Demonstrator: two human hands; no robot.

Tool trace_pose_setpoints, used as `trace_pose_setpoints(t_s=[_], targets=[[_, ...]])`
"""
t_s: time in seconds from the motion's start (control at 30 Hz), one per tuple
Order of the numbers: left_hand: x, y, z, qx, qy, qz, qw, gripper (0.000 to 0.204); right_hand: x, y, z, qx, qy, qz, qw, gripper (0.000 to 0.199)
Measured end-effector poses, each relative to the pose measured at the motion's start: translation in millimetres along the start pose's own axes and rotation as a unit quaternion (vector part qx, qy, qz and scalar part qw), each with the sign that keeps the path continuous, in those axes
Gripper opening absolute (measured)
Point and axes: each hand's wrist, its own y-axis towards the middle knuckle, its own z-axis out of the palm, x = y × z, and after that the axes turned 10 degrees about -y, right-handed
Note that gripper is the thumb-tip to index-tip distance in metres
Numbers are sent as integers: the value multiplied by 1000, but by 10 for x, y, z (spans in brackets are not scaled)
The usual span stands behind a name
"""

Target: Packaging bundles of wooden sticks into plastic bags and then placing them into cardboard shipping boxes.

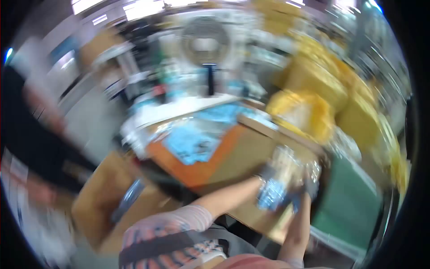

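Note:
Motion blurs the whole picture. Both hands are at the right part of the work table, in what look like dark grey gloves. My left hand (267, 172) is against a shiny clear plastic packet with blue contents (272, 193). Beside it is a clear packet with cream-coloured contents (284, 160). My right hand (310, 186) is just right of these packets, near more crinkled clear plastic (315, 169). The fingers of both hands are smeared, so their grip does not show.
Blue printed packets (192, 142) lie on an orange patch (220, 158) of the brown tabletop (239, 154). A yellow bag (324, 112) stands behind, a green panel (347, 204) at right. An open cardboard box (96, 201) is at left, where another person (36, 121) stands. A fan (204, 41) is beyond.

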Motion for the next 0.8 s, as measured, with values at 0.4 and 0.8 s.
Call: trace_pose_setpoints(t_s=[0.4, 0.8], targets=[[-697, -6, -1077, -54, -465, -382, 797, 80, -375, -289, 1287, 449, 403, -56, 795, 49], [-775, -9, -2088, 154, -468, -152, 857, 72, 530, -1185, 430, 295, 337, -375, 812, 87]])
